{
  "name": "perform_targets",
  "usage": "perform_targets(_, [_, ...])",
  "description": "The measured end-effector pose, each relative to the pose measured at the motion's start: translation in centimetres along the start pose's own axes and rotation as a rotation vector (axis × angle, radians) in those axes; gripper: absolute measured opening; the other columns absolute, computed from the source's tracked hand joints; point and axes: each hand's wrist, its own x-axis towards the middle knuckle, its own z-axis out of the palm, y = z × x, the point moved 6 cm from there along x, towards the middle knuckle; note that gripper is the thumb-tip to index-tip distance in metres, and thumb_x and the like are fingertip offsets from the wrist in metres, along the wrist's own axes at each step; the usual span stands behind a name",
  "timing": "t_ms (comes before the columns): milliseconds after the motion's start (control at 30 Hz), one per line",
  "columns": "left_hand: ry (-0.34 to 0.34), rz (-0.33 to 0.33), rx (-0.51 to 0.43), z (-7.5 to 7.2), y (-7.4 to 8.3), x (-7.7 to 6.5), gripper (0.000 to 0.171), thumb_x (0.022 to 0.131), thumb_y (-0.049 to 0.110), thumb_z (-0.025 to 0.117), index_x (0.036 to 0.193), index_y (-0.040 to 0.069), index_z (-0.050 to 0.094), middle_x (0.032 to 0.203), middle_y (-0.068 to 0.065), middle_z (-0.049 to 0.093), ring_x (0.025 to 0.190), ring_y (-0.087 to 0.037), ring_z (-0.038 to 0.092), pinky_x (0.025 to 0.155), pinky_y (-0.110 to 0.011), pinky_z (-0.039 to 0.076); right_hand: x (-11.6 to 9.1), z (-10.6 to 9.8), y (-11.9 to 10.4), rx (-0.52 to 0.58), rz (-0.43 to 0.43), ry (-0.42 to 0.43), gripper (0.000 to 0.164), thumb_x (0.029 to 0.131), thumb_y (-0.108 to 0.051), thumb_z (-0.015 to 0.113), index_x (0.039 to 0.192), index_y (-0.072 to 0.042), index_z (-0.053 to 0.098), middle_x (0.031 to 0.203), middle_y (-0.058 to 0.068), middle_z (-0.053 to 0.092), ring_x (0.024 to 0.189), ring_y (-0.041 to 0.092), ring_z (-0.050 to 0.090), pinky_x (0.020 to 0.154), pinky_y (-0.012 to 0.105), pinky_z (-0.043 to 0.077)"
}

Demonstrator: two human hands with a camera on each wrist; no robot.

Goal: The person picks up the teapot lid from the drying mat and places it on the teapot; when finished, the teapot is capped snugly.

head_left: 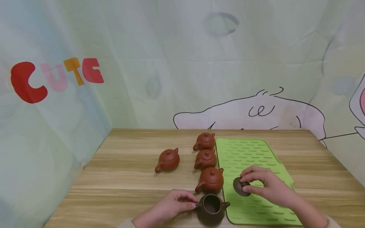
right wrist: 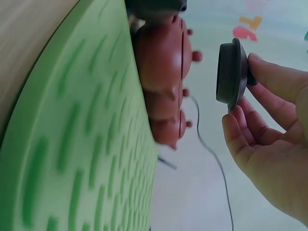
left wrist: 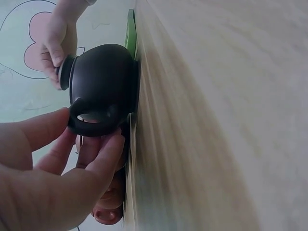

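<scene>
A dark brown teapot (head_left: 210,215) stands lidless at the front of the table, its round mouth facing up. My left hand (head_left: 174,204) pinches the teapot's handle (left wrist: 94,126) between thumb and fingers. Over the green mat, my right hand (head_left: 263,183) holds the dark teapot lid (head_left: 239,187) by its knob. In the right wrist view the lid (right wrist: 230,74) hangs clear of the mat, its flange turned away from the palm. Close behind the dark pot sits a reddish-brown teapot (head_left: 212,180) with its lid on.
Two more reddish teapots, a middle one (head_left: 206,159) and a far one (head_left: 206,141), line the left edge of the green ridged mat (head_left: 242,148). Another reddish teapot (head_left: 169,159) stands apart on the wooden table (head_left: 119,177). A printed curtain (head_left: 159,63) hangs behind.
</scene>
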Motion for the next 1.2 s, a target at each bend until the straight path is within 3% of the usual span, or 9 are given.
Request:
perform_targets(133, [-0.006, -0.002, -0.008, 0.0, 0.0, 0.1, 0.020, 0.088, 0.004, 0.066, 0.104, -0.008, 0.067, 0.096, -0.007, 0.070, 0.086, -0.007, 0.060, 0.075, -0.018, 0.049, 0.7, 0.9, -0.9, 0.032, -0.044, -0.027, 0.018, 0.084, -0.012, 0.074, 0.100, -0.020, 0.072, 0.105, -0.004, 0.063, 0.098, 0.006, 0.057, 0.077, 0.022, 0.050])
perform_targets(533, [-0.009, -0.021, -0.015, 0.0, 0.1, 0.0, 0.019, 0.088, 0.003, 0.066, 0.104, -0.008, 0.067, 0.097, -0.006, 0.069, 0.086, -0.008, 0.059, 0.075, -0.019, 0.048, 2.4, 3.9, -2.9, 0.193, -0.034, -0.145, 0.014, 0.088, -0.020, 0.070, 0.102, -0.017, 0.072, 0.108, -0.001, 0.063, 0.098, 0.009, 0.058, 0.076, 0.028, 0.052])
perform_targets(867, [-0.016, -0.041, -0.011, 0.0, 0.0, 0.1, 0.019, 0.090, 0.005, 0.065, 0.105, -0.007, 0.067, 0.097, -0.006, 0.070, 0.086, -0.007, 0.059, 0.076, -0.020, 0.048, 3.2, 6.2, -3.4, 0.170, -0.053, -0.202, 0.011, 0.088, -0.025, 0.070, 0.098, -0.021, 0.072, 0.107, -0.007, 0.062, 0.100, 0.008, 0.057, 0.084, 0.027, 0.050])
perform_targets(1200, [-0.008, -0.051, 0.009, -0.1, -0.1, 0.2, 0.019, 0.089, 0.006, 0.066, 0.104, -0.005, 0.068, 0.097, -0.005, 0.069, 0.086, -0.008, 0.058, 0.077, -0.022, 0.048, 3.3, 7.5, -3.5, 0.184, -0.067, -0.254, 0.013, 0.088, -0.024, 0.070, 0.098, -0.017, 0.073, 0.107, -0.004, 0.061, 0.100, 0.008, 0.055, 0.081, 0.026, 0.049])
